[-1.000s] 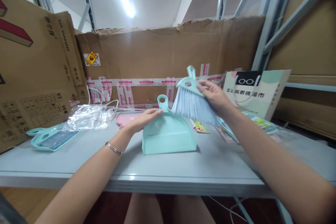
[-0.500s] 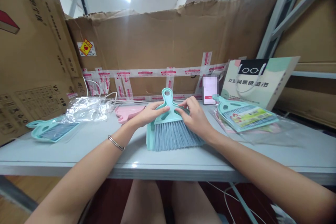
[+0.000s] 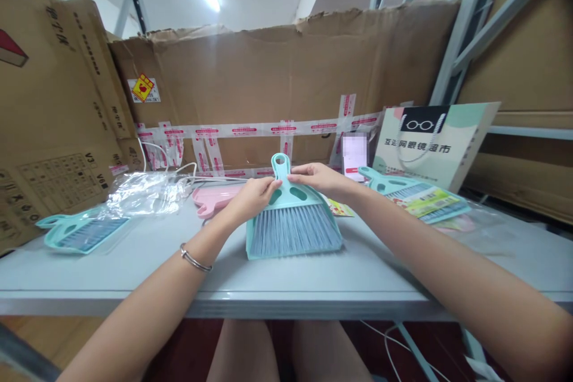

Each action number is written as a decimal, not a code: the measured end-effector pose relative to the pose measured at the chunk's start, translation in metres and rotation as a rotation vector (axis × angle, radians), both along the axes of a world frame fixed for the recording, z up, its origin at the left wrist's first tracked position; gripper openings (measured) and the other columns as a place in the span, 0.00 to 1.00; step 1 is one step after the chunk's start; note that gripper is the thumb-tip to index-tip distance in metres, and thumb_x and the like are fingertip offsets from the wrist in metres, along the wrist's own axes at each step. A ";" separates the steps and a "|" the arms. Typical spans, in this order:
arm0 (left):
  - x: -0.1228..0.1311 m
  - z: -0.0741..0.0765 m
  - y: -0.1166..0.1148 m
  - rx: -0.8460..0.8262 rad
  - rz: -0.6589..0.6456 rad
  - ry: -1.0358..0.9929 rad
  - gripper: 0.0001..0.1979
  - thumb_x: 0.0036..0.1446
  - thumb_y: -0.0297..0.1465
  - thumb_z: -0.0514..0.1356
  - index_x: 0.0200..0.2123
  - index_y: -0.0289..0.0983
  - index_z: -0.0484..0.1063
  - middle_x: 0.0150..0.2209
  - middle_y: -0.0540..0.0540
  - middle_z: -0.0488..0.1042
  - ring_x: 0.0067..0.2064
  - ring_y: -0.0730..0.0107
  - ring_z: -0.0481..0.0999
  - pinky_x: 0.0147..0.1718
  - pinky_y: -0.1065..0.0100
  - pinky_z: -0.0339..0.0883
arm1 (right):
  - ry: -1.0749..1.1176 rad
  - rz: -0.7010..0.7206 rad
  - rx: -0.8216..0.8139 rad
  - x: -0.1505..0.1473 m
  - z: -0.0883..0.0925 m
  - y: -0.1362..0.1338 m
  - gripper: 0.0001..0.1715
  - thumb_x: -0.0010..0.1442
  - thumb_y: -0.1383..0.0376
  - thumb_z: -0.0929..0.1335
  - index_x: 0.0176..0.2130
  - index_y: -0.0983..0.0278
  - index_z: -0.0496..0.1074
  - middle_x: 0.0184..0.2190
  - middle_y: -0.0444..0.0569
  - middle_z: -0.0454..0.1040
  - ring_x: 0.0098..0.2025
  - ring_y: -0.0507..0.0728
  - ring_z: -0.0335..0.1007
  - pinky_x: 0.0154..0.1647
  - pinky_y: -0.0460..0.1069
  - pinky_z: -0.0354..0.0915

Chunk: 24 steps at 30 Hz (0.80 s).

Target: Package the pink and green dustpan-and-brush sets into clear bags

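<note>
A mint-green hand brush (image 3: 293, 231) with blue-grey bristles stands on the table in front of me, nested in a matching dustpan (image 3: 249, 245). The dustpan's edge shows along the left and bottom of the bristles. My left hand (image 3: 256, 196) pinches the left side of the set below its looped handle, thumb on the front. From the right, my right hand (image 3: 320, 179) grips the neck of the handle between thumb and fingers. Behind the brush and under my right forearm, a colourful printed card (image 3: 340, 209) is partly visible.
On the left lie another green brush set (image 3: 85, 231) and crumpled clear plastic (image 3: 145, 194). A pink dustpan (image 3: 212, 198) is behind my left hand. To the right are a packaged green brush set (image 3: 425, 200), a phone (image 3: 355, 155) and a paper bag (image 3: 430, 146). Cardboard boxes (image 3: 250, 83) wall the back.
My right hand has moved from the right side of the brush up to the handle's neck. The brush now sits more squarely over the dustpan. The camera view has shifted slightly.
</note>
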<state>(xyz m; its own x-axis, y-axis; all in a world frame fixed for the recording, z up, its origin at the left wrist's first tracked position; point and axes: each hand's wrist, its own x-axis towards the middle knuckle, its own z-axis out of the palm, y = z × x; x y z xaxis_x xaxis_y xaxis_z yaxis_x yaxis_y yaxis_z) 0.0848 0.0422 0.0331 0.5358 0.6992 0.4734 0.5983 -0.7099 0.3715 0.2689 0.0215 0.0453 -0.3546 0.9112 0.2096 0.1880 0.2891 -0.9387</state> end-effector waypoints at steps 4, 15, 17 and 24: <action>0.006 0.000 0.017 -0.026 0.052 0.044 0.20 0.59 0.40 0.44 0.25 0.36 0.68 0.23 0.49 0.68 0.26 0.71 0.63 0.26 0.70 0.53 | 0.076 -0.171 -0.018 -0.003 -0.006 0.018 0.16 0.41 0.56 0.73 0.25 0.67 0.75 0.22 0.47 0.73 0.24 0.52 0.66 0.27 0.47 0.63; 0.025 -0.011 0.030 -0.040 0.071 0.113 0.20 0.59 0.38 0.45 0.27 0.35 0.71 0.25 0.46 0.72 0.28 0.68 0.67 0.28 0.70 0.55 | -0.004 -0.401 0.086 0.003 -0.029 0.024 0.21 0.36 0.53 0.74 0.13 0.66 0.67 0.11 0.38 0.55 0.17 0.46 0.48 0.21 0.47 0.53; 0.021 -0.012 0.030 -0.037 0.069 0.113 0.20 0.59 0.39 0.45 0.26 0.35 0.71 0.25 0.47 0.71 0.27 0.69 0.66 0.28 0.70 0.54 | 0.001 -0.384 0.080 0.000 -0.030 0.025 0.20 0.37 0.53 0.73 0.15 0.66 0.68 0.12 0.39 0.58 0.18 0.47 0.50 0.22 0.47 0.54; 0.014 -0.014 0.030 -0.132 0.058 -0.020 0.19 0.57 0.40 0.47 0.22 0.35 0.66 0.23 0.49 0.67 0.27 0.71 0.63 0.27 0.70 0.51 | -0.041 -0.415 0.183 0.005 -0.029 0.021 0.16 0.46 0.55 0.70 0.28 0.65 0.72 0.26 0.47 0.71 0.29 0.53 0.64 0.35 0.50 0.62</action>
<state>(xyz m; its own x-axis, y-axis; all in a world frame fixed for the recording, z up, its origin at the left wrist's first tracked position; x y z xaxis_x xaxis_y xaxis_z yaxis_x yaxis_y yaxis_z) 0.0986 0.0724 0.0192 0.4836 0.7857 0.3857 0.6287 -0.6184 0.4714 0.2735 0.0428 0.0164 0.0220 0.9272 0.3738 0.3586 0.3417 -0.8687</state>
